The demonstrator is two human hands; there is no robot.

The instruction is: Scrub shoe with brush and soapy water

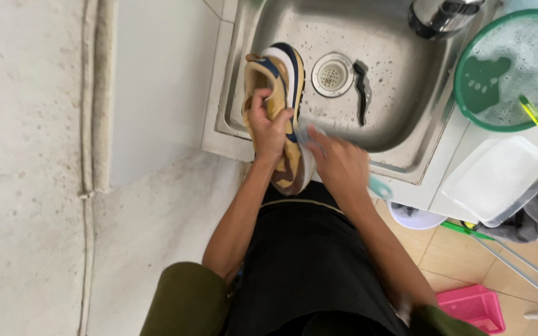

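Note:
A tan, navy and white sneaker is held over the near edge of a steel sink. My left hand grips it around the middle, fingers inside the opening. My right hand is blurred and closed on a light blue brush, whose head presses against the shoe's white sole side. The brush bristles are mostly hidden by the hand.
The sink holds a round drain, a dark plug strip and a tap above. A green basin of soapy water sits right, a clear plastic tub below it. A pink crate stands on the tiled floor.

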